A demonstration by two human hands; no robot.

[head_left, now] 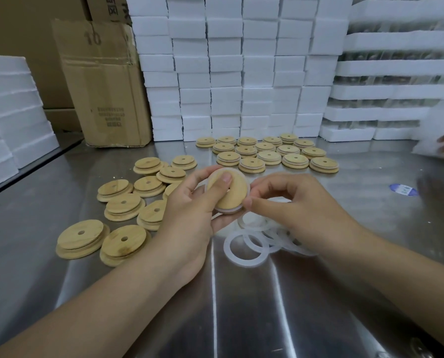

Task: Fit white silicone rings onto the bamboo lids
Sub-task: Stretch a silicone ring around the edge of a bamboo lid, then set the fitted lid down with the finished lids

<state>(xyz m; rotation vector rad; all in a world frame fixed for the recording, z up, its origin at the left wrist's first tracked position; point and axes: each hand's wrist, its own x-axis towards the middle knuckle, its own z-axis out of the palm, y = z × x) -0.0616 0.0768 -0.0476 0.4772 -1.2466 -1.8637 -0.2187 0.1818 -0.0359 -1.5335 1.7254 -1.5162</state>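
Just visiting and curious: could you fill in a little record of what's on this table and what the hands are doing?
left hand: grips held lid, thumb on top
right hand: pinches white ring at that lid's edge
loose rings: heaped on table, under the hands
scattered lids: left of hands
rowed lids: neat rows farther back
backdrop: foam blocks, cardboard box

Shiny stainless steel table point(241, 306) here: round bamboo lids point(124, 206) scattered on the left, tidy rows of lids point(267, 153) at the back, white silicone rings point(245, 250) heaped mid-table, brown cardboard box point(104, 99) behind.
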